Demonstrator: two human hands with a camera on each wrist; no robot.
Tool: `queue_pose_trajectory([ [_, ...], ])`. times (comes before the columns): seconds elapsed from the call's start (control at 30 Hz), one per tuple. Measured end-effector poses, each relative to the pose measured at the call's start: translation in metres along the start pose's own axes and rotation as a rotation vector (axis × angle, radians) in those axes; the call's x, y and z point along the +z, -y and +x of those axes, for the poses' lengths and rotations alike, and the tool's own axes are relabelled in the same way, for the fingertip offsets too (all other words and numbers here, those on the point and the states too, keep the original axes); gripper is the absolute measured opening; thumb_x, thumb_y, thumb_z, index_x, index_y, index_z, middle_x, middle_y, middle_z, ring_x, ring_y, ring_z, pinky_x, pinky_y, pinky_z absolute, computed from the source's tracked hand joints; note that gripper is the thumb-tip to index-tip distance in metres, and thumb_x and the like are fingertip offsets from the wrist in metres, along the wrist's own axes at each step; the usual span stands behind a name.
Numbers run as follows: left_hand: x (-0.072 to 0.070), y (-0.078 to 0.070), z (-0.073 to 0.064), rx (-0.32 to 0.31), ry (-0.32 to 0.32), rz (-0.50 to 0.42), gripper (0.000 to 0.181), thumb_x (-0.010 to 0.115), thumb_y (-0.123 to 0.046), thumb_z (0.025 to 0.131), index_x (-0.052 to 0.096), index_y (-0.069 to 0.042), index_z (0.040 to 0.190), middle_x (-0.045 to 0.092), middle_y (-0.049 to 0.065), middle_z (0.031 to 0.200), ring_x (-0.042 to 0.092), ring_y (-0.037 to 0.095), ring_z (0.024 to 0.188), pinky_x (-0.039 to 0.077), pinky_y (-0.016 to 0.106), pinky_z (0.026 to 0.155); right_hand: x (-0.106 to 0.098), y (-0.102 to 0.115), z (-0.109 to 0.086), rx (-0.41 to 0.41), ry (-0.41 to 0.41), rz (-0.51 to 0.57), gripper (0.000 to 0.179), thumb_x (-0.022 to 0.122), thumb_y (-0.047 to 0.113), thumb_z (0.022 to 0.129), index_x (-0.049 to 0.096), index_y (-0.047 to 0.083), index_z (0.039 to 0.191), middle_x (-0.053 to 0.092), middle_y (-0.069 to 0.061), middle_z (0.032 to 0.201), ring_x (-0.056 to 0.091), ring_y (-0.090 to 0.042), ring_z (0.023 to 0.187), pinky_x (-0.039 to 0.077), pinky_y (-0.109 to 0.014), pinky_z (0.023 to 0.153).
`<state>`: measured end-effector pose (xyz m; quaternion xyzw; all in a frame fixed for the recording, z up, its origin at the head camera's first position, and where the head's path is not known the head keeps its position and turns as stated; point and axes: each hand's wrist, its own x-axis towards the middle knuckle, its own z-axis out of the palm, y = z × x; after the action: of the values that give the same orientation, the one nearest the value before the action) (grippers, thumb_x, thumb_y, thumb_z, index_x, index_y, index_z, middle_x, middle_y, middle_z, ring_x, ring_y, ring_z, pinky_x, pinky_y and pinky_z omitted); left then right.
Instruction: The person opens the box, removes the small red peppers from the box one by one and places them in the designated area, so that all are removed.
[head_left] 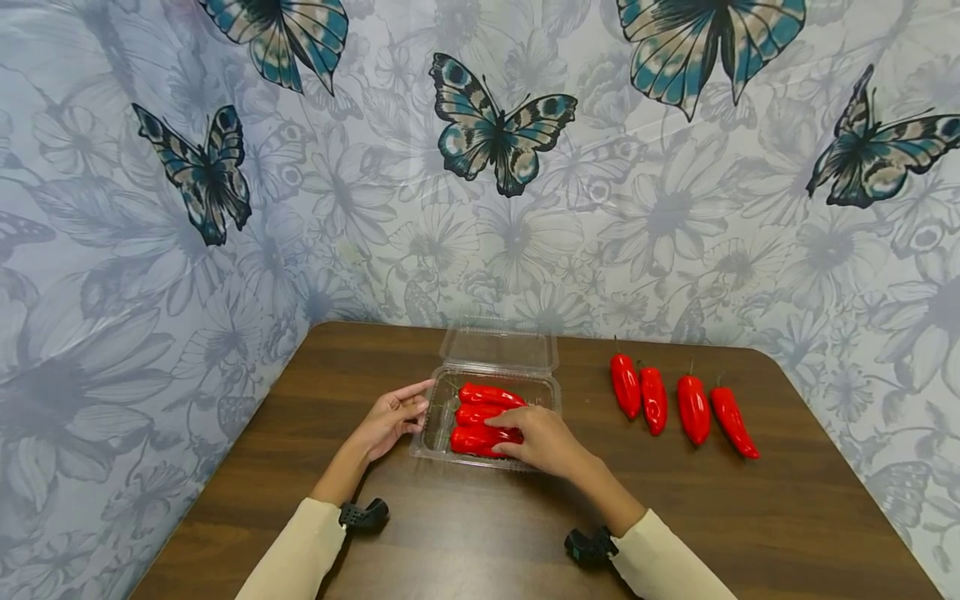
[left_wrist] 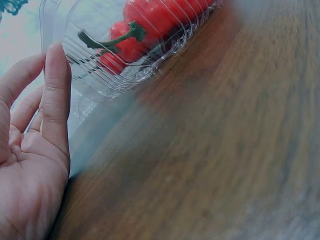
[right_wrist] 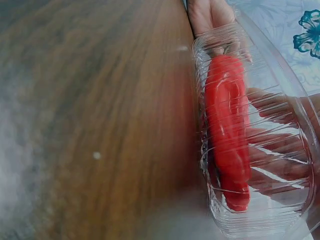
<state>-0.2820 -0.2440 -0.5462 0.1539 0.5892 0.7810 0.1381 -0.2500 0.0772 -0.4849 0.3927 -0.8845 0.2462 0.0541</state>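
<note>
A clear hinged plastic container (head_left: pixel 489 460) stands on the table with its lid raised at the back. Three glossy red chili peppers (head_left: pixel 491 395) lie crosswise in it, one behind another. My left hand (head_left: pixel 387 423) is at the container's left side, fingers mostly straight, fingertips touching the rim. Reaching in from the right, my right hand (head_left: pixel 546 437) holds the nearest red chili pepper (right_wrist: pixel 227 125) between thumb and fingers, covering its right end. Through the clear wall in the right wrist view, its fingers (right_wrist: pixel 277 155) show behind that pepper. A green stem (left_wrist: pixel 112 40) points toward the left hand.
Several more red chili peppers (head_left: pixel 693 410) lie in a row on the brown wooden table (head_left: pixel 465 533), right of the container. The open lid (head_left: pixel 498 346) leans back near the butterfly-patterned wall covering (head_left: pixel 517 242). Each wrist wears a black device (head_left: pixel 365 515).
</note>
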Motion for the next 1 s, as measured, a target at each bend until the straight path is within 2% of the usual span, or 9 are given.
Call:
queue_pose_trajectory([
  [0.37,-0.0009,0.0006,-0.0007,-0.003,-0.009,-0.004,0.05,0.05,0.005,0.103,0.038,0.006,0.152,0.062,-0.001,0.094,0.062,0.008,0.069,0.058,0.019,0.063,0.0023,-0.0013,0.0006,-0.007,0.068,0.015,0.04,0.084,0.023,0.085,0.075,0.019,0.124,0.074,0.003,0.117,0.069,-0.014,0.109,0.056,-0.04,0.094],
  [0.5,0.0002,0.0007,-0.0002,-0.012,-0.014,0.001,0.051,0.051,0.005,0.103,0.037,0.007,0.152,0.062,-0.001,0.093,0.062,0.007,0.069,0.058,0.019,0.063,0.0023,-0.0009,0.0001,0.019,0.086,0.049,0.038,0.083,0.016,0.086,0.076,0.02,0.123,0.074,0.003,0.114,0.069,-0.012,0.099,0.057,-0.032,0.08],
  [0.67,0.0014,-0.0012,0.0002,-0.014,-0.013,0.006,0.052,0.052,0.004,0.103,0.037,0.007,0.152,0.061,-0.001,0.093,0.061,0.008,0.069,0.058,0.019,0.063,0.0029,-0.0007,-0.0001,0.048,0.089,0.08,0.037,0.083,0.013,0.085,0.077,0.02,0.121,0.075,0.002,0.111,0.064,-0.012,0.082,0.046,-0.023,0.062],
  [0.8,0.0011,-0.0022,0.0001,-0.014,-0.013,0.004,0.052,0.053,0.004,0.103,0.037,0.007,0.153,0.061,-0.001,0.093,0.061,0.008,0.069,0.058,0.019,0.062,0.0023,-0.0003,0.0001,0.053,0.084,0.084,0.037,0.084,0.014,0.084,0.078,0.02,0.12,0.076,0.003,0.109,0.057,-0.009,0.074,0.043,-0.021,0.057],
  [1.0,0.0005,-0.0013,0.0005,-0.011,-0.006,0.013,0.052,0.052,0.003,0.103,0.037,0.006,0.152,0.062,-0.001,0.093,0.061,0.007,0.068,0.058,0.019,0.062,0.0017,-0.0003,-0.0002,0.07,0.092,0.102,0.036,0.085,0.014,0.083,0.078,0.02,0.119,0.076,0.003,0.102,0.051,-0.005,0.066,0.045,-0.021,0.055],
])
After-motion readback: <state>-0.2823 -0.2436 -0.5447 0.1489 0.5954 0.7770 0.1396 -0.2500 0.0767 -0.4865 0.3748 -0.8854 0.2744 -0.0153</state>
